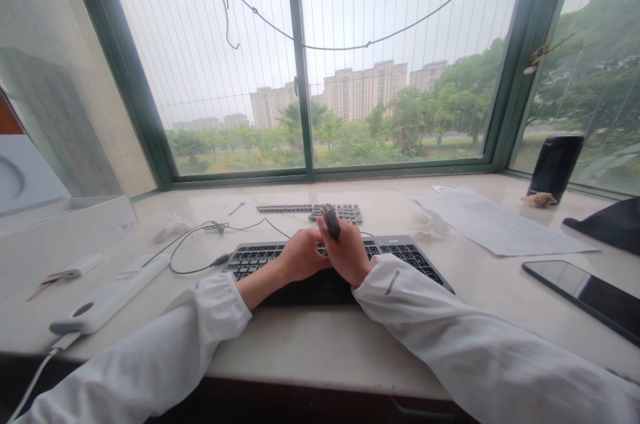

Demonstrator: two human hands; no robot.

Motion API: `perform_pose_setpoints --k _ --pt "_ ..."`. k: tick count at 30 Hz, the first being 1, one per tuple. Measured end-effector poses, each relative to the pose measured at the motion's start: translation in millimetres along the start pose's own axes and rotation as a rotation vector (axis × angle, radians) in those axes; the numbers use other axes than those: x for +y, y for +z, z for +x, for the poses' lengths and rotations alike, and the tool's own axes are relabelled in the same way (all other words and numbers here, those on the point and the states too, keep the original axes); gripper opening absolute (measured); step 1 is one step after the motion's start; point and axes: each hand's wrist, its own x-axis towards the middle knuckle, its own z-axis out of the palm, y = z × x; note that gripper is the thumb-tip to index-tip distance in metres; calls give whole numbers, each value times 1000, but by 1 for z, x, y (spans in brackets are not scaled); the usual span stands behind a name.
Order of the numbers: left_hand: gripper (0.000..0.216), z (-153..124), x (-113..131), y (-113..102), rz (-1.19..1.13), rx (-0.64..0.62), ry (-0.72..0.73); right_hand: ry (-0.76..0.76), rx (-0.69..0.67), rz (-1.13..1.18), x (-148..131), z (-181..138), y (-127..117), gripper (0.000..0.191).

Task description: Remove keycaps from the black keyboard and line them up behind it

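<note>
A black keyboard point(410, 257) lies flat on the pale tabletop in front of me. My right hand point(350, 254) is wrapped round a dark, rounded handle point(331, 221) that sticks up past the thumb; its lower end is hidden over the keyboard. My left hand point(303, 254) is low over the middle of the keys, fingers curled against the right hand. Its fingertips are hidden, so what they grip cannot be made out. Behind the keyboard, loose keycaps point(345, 213) lie set out in rows. A thin black cable point(193, 271) loops at the left.
At left are a white power bank point(110, 297), keys point(55, 281), a white box point(65, 231) and crumpled tissue point(170, 229). To the right lie a paper sheet point(500, 217), a phone point(590, 294) and a dark can point(556, 167). A green-framed window point(300, 77) stands behind.
</note>
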Motion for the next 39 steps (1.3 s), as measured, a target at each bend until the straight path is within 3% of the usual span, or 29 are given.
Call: perform_pose_setpoints --k 30,35,39 --pt "18 1 -1 3 40 16 21 14 47 -37 1 -2 0 33" --pt "15 4 -9 5 224 29 70 -176 -142 -19 -8 -12 4 15" --pt "16 3 -8 5 157 20 59 -100 59 -28 -12 -6 1 29"
